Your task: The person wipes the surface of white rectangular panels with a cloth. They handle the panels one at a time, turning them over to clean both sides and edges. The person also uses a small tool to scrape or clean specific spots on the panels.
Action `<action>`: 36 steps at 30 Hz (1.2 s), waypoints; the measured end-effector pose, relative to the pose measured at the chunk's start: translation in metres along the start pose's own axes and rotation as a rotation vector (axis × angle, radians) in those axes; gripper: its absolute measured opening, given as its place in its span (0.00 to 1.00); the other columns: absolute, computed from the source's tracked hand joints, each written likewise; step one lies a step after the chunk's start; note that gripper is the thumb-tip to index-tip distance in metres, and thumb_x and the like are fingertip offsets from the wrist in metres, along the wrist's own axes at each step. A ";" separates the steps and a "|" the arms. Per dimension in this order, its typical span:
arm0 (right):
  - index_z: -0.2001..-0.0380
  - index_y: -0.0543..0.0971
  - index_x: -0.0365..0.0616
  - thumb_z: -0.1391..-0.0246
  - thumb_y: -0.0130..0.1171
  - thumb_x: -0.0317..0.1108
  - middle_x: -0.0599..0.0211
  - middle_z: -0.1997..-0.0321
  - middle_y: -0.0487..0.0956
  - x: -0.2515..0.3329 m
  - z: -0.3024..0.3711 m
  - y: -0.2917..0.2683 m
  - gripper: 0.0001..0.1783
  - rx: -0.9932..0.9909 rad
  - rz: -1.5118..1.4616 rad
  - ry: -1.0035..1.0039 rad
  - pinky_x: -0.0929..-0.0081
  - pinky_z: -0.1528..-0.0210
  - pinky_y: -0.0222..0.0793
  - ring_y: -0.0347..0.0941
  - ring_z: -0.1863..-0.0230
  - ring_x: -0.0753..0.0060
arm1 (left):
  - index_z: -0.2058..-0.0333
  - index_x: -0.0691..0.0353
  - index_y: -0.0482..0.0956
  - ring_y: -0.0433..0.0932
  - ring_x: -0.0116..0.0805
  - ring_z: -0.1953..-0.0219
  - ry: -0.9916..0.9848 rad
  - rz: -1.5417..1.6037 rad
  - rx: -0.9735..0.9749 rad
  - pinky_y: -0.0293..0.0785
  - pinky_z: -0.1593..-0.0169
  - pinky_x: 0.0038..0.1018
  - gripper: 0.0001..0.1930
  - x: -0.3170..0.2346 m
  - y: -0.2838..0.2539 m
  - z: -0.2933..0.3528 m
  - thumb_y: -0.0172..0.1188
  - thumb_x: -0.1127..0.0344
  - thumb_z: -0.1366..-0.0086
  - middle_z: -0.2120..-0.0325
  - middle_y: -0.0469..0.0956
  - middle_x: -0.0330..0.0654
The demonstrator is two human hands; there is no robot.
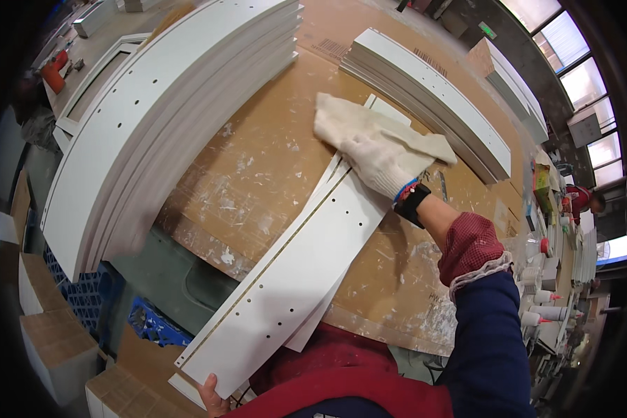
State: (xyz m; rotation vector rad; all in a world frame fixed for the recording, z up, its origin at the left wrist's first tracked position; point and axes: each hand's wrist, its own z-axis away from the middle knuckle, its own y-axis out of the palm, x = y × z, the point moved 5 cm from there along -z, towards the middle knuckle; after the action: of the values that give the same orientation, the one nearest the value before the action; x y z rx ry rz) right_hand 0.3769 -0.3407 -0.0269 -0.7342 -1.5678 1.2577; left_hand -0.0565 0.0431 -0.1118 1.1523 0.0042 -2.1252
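Observation:
A long white board with drilled holes and a groove along one edge slants across the work surface, on top of another white board. My left hand is bare and grips the near end of the top board, its thumb on the face and most fingers hidden. My right hand, in a white knitted glove, is closed on a cream cloth and presses it against the far part of the board. Cloth spreads out on both sides of the glove.
A tall stack of white boards stands on the left, and a lower stack at the far right. Brown cardboard with white smears covers the table. Blue plastic crates sit below left. Glue bottles and another person are at right.

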 end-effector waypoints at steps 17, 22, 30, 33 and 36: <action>0.67 0.74 0.43 0.46 0.50 0.28 0.55 0.70 0.75 -0.029 0.024 -0.019 0.04 -0.216 0.130 0.082 0.62 0.64 0.68 0.72 0.66 0.52 | 0.40 0.66 0.55 0.68 0.45 0.47 -0.046 -0.011 -0.054 0.65 0.44 0.39 0.36 -0.007 0.003 0.000 0.58 0.64 0.47 0.49 0.67 0.50; 0.66 0.74 0.42 0.45 0.51 0.29 0.54 0.70 0.75 -0.013 0.034 -0.030 0.05 -0.205 -0.092 0.166 0.62 0.64 0.68 0.72 0.64 0.50 | 0.41 0.67 0.56 0.69 0.45 0.47 -0.028 -0.029 -0.100 0.65 0.44 0.38 0.36 -0.008 0.001 0.004 0.59 0.64 0.48 0.49 0.68 0.50; 0.63 0.74 0.43 0.44 0.49 0.31 0.51 0.69 0.75 -0.050 0.047 -0.020 0.07 -0.257 0.217 0.082 0.59 0.60 0.68 0.72 0.63 0.49 | 0.42 0.68 0.58 0.70 0.44 0.49 0.004 -0.026 -0.150 0.67 0.45 0.37 0.35 -0.011 0.015 0.008 0.59 0.65 0.48 0.51 0.69 0.50; 0.62 0.74 0.44 0.43 0.51 0.34 0.51 0.66 0.76 -0.071 0.045 -0.030 0.08 -0.269 0.169 0.266 0.63 0.58 0.69 0.73 0.61 0.53 | 0.43 0.69 0.59 0.71 0.43 0.50 0.011 0.027 -0.088 0.68 0.46 0.37 0.31 -0.004 0.022 -0.001 0.58 0.68 0.46 0.51 0.69 0.49; 0.62 0.74 0.44 0.42 0.51 0.34 0.54 0.68 0.76 -0.059 0.032 -0.047 0.08 -0.406 -0.076 0.367 0.68 0.61 0.69 0.74 0.66 0.63 | 0.44 0.68 0.61 0.72 0.42 0.50 0.024 0.089 -0.013 0.68 0.46 0.36 0.28 -0.008 0.047 -0.010 0.57 0.71 0.44 0.52 0.70 0.48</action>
State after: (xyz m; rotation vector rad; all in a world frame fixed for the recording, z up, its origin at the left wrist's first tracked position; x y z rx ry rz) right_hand 0.3733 -0.4180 -0.0006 -1.0835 -1.5377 0.7014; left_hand -0.0189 0.0159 -0.0973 1.1485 -0.0217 -2.0304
